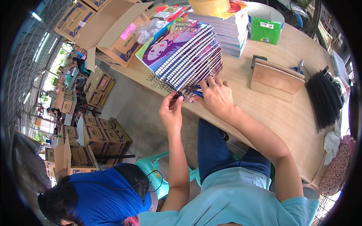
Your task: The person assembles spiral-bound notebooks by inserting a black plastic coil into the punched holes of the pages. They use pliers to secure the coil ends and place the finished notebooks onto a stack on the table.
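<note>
A tall stack of spiral notebooks (184,56) with a purple cartoon cover on top stands at the table's near left edge, its wire spines facing me. At the stack's lower near corner, my left hand (171,113) is closed, thumb and fingertips pinching the dark end of a spiral wire (177,95). My right hand (218,96) is wrapped round a pair of blue-handled pliers (197,92) beside those fingertips. The pliers' jaws are mostly hidden. Loose coil ends (158,83) stick out from the stack's left side.
A wooden block stand (275,79) with scissors (299,67) sits right of centre. Black coils (322,98) lie at the right edge. Behind are a paper stack (230,32), a green box (265,31) and an open carton (124,37). A person in blue (105,192) sits at left.
</note>
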Demonstrator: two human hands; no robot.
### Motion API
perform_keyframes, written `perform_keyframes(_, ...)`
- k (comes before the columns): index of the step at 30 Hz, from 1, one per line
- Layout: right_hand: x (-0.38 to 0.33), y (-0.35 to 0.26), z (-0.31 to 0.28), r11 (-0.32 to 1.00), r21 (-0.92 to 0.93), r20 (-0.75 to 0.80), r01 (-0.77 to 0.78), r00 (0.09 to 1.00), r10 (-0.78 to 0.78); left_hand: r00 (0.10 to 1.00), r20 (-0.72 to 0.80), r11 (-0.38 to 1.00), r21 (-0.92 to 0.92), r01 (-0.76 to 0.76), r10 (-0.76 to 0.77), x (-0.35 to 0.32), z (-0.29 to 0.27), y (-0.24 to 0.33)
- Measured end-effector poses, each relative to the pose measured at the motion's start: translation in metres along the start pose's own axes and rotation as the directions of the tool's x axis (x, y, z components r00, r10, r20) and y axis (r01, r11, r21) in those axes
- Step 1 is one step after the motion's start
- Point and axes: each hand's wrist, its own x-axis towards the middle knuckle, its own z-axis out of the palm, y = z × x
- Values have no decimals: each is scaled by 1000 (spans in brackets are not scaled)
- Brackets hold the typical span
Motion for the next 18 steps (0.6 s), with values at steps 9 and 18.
perform_keyframes(9,4,2,-10,989,125,109,-83,992,70,994,-62,992,-92,87,-93,2,5,3)
perform_keyframes(18,5,-13,-7,999,4,-16,48,999,-48,1000,-25,989,147,-5,8,6,-13,15)
